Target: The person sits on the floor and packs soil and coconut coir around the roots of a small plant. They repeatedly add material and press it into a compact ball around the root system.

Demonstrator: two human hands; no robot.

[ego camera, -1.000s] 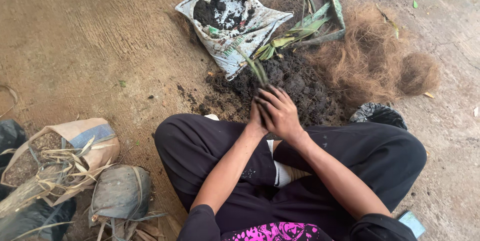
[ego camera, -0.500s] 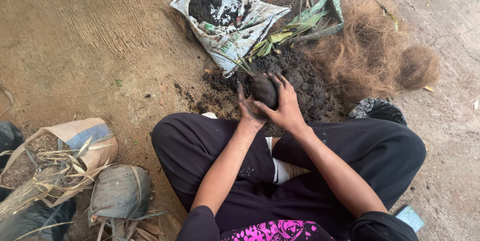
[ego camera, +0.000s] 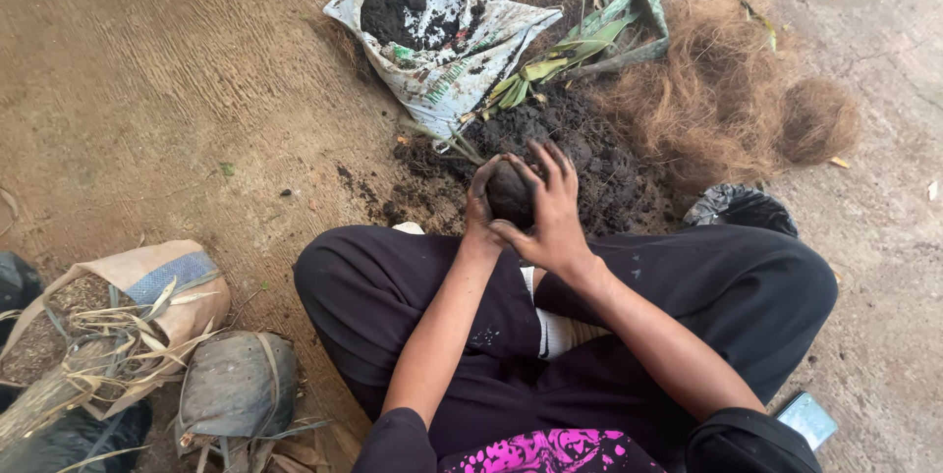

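Hands: left hand [ego camera: 481, 210] and right hand [ego camera: 552, 222] cupped a dark soil ball [ego camera: 510, 193], grasping it above the soil pile [ego camera: 570, 144].
Risk: loose packing might crumble it apart.

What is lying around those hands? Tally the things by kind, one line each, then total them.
Ball of dark soil, held between the left hand and the right hand: 1
Open sack of soil: 1
Loose soil pile: 1
Heap of brown fibre: 1
Green leafy plant cutting: 1
Wrapped bundles: 2
Total: 7
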